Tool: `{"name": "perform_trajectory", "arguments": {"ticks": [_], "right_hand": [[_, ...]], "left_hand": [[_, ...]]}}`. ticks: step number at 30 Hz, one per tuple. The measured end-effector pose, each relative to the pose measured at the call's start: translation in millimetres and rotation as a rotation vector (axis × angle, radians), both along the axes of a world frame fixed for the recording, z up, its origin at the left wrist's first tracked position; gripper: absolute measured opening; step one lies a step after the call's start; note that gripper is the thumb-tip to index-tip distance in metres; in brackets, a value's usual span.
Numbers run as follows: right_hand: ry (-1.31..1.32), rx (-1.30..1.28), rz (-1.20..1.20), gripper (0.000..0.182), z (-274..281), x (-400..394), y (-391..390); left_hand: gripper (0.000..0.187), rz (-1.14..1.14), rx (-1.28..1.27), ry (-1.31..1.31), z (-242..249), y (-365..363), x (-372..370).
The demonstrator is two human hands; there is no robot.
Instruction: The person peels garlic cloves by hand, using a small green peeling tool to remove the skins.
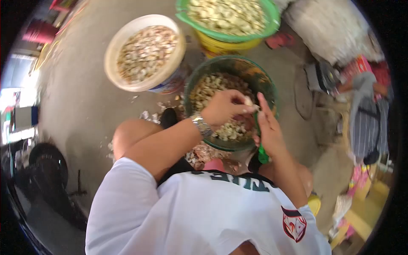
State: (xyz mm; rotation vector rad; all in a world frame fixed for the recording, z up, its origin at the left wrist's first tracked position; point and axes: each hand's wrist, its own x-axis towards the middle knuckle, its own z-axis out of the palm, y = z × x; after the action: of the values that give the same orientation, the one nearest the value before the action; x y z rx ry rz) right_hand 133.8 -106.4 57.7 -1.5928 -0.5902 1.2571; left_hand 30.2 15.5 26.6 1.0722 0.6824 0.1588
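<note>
My left hand, with a metal watch on its wrist, pinches a small pale clove above a dark green basin. My right hand is beside it over the basin's right side, fingers partly extended and close to the clove. A green handle sticks out below my right palm; the rest of this tool is mostly hidden by the hand. Unpeeled-looking cloves lie in the basin's upper left, and paler cloves are gathered at its lower part.
A white bucket of cloves stands at upper left. Behind the basin, a green colander of pale cloves rests on a yellow bucket. Skins litter the floor. A chair with striped cloth and white sacks are right.
</note>
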Motion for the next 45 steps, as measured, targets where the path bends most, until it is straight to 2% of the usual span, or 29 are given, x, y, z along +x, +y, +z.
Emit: {"name": "perform_trajectory", "arguments": {"ticks": [1,5,9,12,16,19,22,24,27,31,37,45], "right_hand": [[-0.016,-0.008,0.001,0.043,0.5,-0.4,1.1],[-0.059,-0.045,0.054,0.037,-4.9,7.8,2.7],[0.027,0.051,-0.072,0.031,-5.6,7.1,7.9],[0.001,0.019,0.081,0.033,-14.0,19.5,3.8],[0.051,0.112,0.035,0.038,-2.7,18.5,4.7],[0.195,0.141,0.017,0.036,-0.3,15.9,3.8],[0.013,-0.046,0.152,0.033,-0.1,15.8,-2.7],[-0.045,-0.108,0.226,0.034,4.0,12.2,-5.7],[-0.022,0.109,0.249,0.037,7.4,5.6,-13.0],[0.110,0.007,0.097,0.040,5.7,12.9,-14.2],[0.132,0.094,0.063,0.036,-7.4,11.8,-10.8],[0.094,0.072,0.027,0.030,-7.2,11.2,-3.0]], "left_hand": [[0.017,0.033,-0.060,-0.076,2.4,-0.5,0.9],[0.018,0.066,-0.120,-0.113,1.7,1.2,1.9],[0.018,0.043,-0.089,-0.072,6.0,5.7,8.9],[0.018,0.082,-0.156,-0.078,5.2,2.9,10.9],[0.015,0.094,-0.146,-0.053,12.8,-1.6,6.6],[0.012,0.137,-0.158,-0.091,17.1,-5.7,2.5],[0.011,0.192,-0.172,-0.089,28.0,-7.5,-4.6],[0.013,0.140,-0.117,-0.059,32.1,-11.9,-6.1],[0.015,0.091,0.017,-0.023,29.4,-12.5,-6.6],[0.018,0.069,0.145,0.025,12.0,-11.4,-4.3],[0.016,0.089,-0.163,-0.104,-1.0,-14.3,-3.6],[0.014,0.143,-0.158,-0.142,-5.8,-11.5,-0.4]]}}
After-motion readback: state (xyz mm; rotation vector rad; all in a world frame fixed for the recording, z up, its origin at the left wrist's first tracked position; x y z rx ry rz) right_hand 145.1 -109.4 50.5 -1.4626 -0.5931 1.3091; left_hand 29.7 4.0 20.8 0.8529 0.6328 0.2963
